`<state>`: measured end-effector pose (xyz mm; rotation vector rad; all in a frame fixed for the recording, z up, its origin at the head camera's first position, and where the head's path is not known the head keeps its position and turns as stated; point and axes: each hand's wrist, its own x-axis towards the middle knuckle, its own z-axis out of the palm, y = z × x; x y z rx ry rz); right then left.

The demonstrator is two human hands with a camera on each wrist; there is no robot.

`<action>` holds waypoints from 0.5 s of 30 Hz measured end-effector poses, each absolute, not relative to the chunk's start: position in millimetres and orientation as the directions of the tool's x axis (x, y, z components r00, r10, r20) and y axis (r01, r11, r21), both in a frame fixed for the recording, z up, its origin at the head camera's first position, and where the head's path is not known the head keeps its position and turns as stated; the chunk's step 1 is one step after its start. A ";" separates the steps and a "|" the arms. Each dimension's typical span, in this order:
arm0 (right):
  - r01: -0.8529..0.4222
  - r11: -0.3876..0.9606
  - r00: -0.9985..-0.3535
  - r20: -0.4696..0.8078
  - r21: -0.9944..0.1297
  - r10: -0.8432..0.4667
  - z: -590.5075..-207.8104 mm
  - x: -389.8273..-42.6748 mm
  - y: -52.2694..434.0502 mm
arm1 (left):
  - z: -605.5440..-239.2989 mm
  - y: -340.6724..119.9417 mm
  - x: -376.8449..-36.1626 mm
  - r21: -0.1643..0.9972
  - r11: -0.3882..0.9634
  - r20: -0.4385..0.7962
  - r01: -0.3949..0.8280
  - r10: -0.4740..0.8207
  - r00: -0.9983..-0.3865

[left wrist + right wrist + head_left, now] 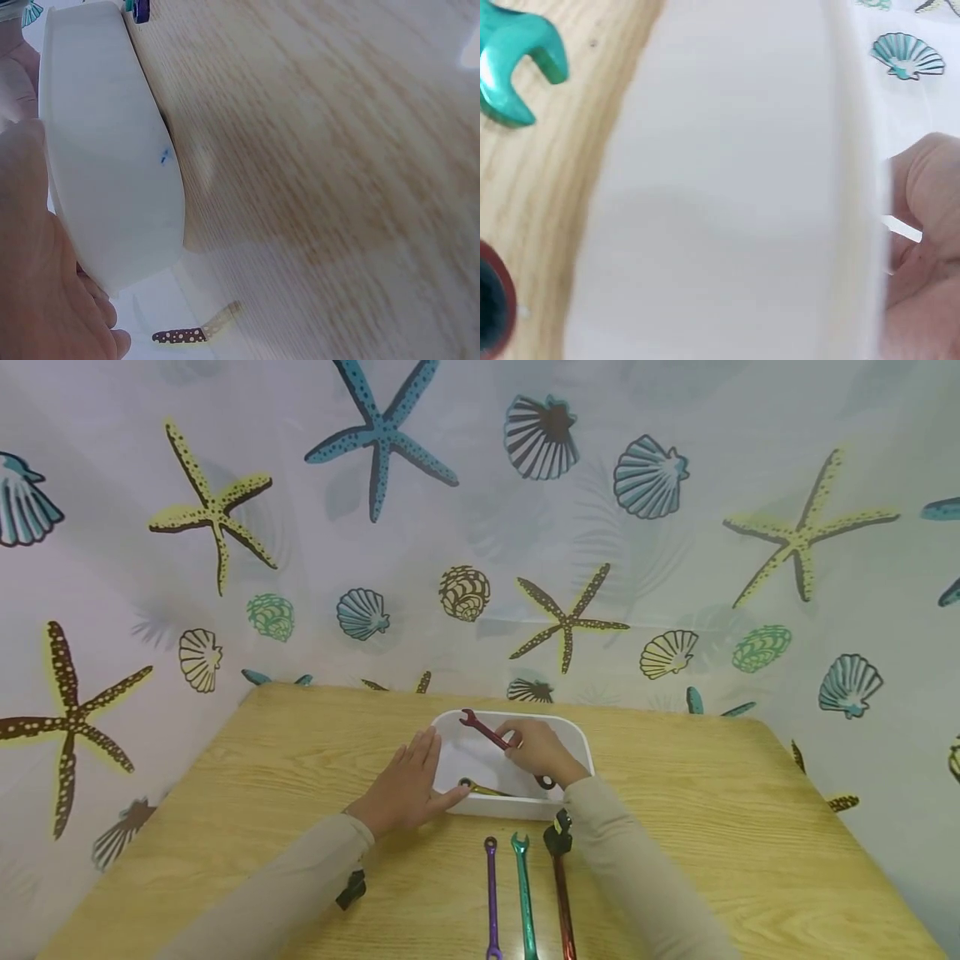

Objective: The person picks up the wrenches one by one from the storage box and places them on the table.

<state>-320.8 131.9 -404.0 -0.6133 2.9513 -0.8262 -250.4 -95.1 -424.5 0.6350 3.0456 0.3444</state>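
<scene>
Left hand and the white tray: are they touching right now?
Touching. In the head view the left hand lies flat against the left wall of the white tray, and the left wrist view shows its fingers pressed on the tray's side.

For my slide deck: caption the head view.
Right hand grips a dark red wrench over a white plastic bin; left hand rests on its edge.

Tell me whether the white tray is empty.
Not empty. A yellow wrench lies inside the white tray, and the right hand holds a dark red wrench over it.
</scene>
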 end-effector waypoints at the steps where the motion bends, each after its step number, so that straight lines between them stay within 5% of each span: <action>1: -0.366 0.776 -0.923 0.091 -0.513 -0.375 -401.0 -319.4 133.0 | -424.1 -95.2 -249.7 0.218 0.894 0.031 0.391 0.394 -0.919; 15: -0.319 0.680 -0.934 0.095 -0.661 -0.345 -368.4 -296.1 161.5 | -424.6 -96.2 -248.4 0.241 0.886 0.035 0.396 0.400 -0.916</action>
